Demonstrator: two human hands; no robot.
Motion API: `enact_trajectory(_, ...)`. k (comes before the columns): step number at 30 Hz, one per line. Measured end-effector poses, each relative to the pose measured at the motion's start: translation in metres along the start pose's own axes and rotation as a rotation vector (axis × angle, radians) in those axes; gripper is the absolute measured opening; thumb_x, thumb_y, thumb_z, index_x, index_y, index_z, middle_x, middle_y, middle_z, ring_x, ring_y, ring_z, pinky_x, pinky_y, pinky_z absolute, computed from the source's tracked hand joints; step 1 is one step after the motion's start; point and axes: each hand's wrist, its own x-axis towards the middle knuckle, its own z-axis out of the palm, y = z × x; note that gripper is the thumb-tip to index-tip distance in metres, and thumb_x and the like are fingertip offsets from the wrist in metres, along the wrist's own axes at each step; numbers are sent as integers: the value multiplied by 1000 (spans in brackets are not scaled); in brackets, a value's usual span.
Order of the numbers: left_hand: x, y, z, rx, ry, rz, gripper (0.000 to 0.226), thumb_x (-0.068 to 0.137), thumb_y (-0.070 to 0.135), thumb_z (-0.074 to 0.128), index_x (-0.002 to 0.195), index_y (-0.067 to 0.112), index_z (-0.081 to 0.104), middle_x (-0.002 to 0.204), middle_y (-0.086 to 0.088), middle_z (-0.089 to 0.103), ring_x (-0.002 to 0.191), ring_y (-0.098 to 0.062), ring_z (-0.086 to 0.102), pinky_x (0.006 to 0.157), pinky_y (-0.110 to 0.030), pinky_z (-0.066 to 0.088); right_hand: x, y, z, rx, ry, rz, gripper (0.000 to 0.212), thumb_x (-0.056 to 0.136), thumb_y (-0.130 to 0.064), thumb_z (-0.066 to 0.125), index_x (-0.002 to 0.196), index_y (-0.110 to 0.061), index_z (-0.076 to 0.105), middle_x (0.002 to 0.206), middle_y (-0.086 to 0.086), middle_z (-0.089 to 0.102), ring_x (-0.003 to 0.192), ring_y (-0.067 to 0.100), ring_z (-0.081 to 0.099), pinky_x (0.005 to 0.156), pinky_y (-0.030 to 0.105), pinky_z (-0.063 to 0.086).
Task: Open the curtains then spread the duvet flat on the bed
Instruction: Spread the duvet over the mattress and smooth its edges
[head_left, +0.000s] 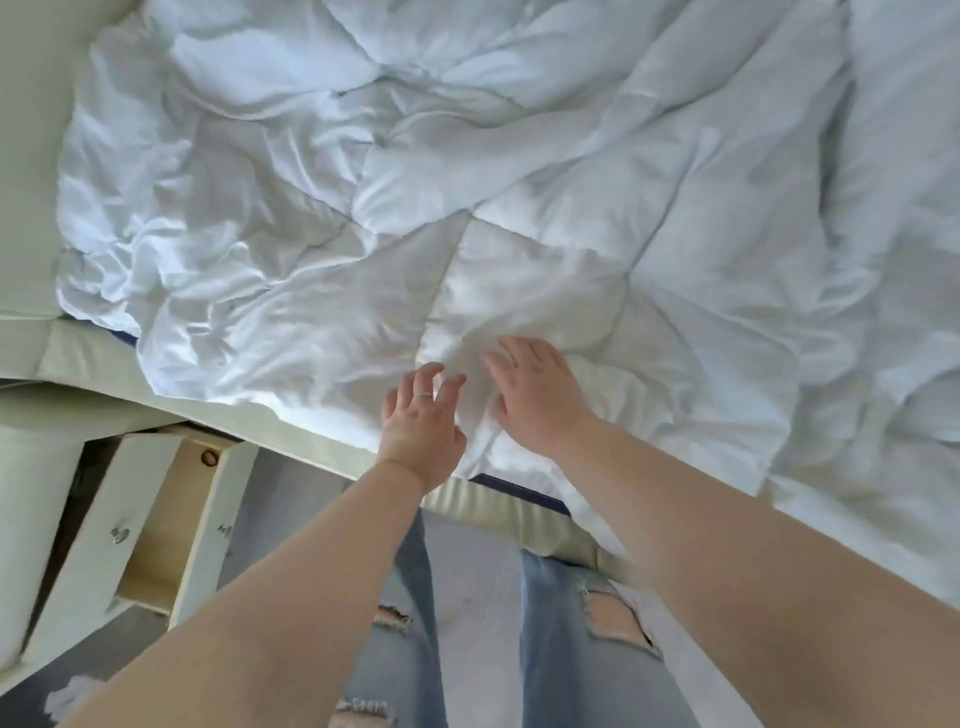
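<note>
Duvet, white and quilted, lying rumpled across the bed — judged light, soft and limp, so that it will drape and bunch rather than slide as a sheet; it is best taken at its near hem. That hem lies just below and between the left hand and right hand, the bulk spreading beyond the fingertips. Both hands are held spread over the fabric — nothing is gripped; contact cannot be confirmed.
</note>
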Motion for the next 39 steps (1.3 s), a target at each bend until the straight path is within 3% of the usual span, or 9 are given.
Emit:
enact_trajectory(6,-2,133,47,19,-90,8,70,74,28,59,139,18,33,141,-5,28,132,-29,28,111,-41,28,-161,139,28,6,176,286,50,77,-33,71,124,-18,59,125,12,54,115,36,51,102,44,38)
enact_trajectory(11,-14,194,73,83,-112,157,93,64,35,57,146,31,13,149,-7,15,141,-30,14,117,-44,14,-230,187,61,-121,-92,253,62,81,-58,60,128,-18,54,126,9,50,126,35,43,115,50,25)
enact_trajectory(13,-16,197,83,229,-199,155,110,65,33,58,150,38,-13,156,-14,-2,146,-33,-5,119,-48,2,-235,183,75,-141,-195,198,78,78,-64,59,143,-25,38,151,15,31,145,39,19,117,59,7)
enact_trajectory(16,-13,190,90,457,-235,204,120,74,18,64,146,36,-30,156,-24,-7,147,-38,-9,119,-49,6,-223,165,99,-135,-295,216,108,72,-67,64,153,-40,-2,164,14,-15,148,45,-16,111,70,-9)
enact_trajectory(18,-5,182,88,477,-230,223,121,75,15,69,147,38,-26,155,-22,-1,145,-36,3,115,-44,19,-209,156,108,-167,-322,237,104,79,-54,64,153,-41,-8,164,13,-17,147,47,-15,107,74,-5)
enact_trajectory(22,11,169,73,520,-220,313,82,87,20,53,149,39,3,153,-17,20,132,-33,30,102,-41,36,-185,161,96,-263,-303,198,48,91,-25,52,138,-27,45,137,3,49,131,33,38,105,59,30)
enact_trajectory(24,11,164,60,526,-234,314,69,86,26,54,144,37,19,146,-15,33,125,-32,40,97,-42,40,-182,175,85,-299,-364,275,35,96,-26,46,128,-30,58,127,-2,59,122,28,47,101,47,35)
enact_trajectory(33,-22,236,91,272,-487,420,55,85,16,59,133,35,41,122,-9,50,111,-30,48,84,-42,45,-236,274,57,-550,-763,637,55,90,-27,39,144,-34,46,144,-1,44,133,25,34,104,50,31)
enact_trajectory(39,-18,240,112,334,-492,235,60,82,35,70,132,30,37,136,-6,43,122,-31,42,90,-44,40,-254,258,84,-351,-598,470,45,99,-28,34,143,-28,45,146,2,40,138,29,32,108,50,31)
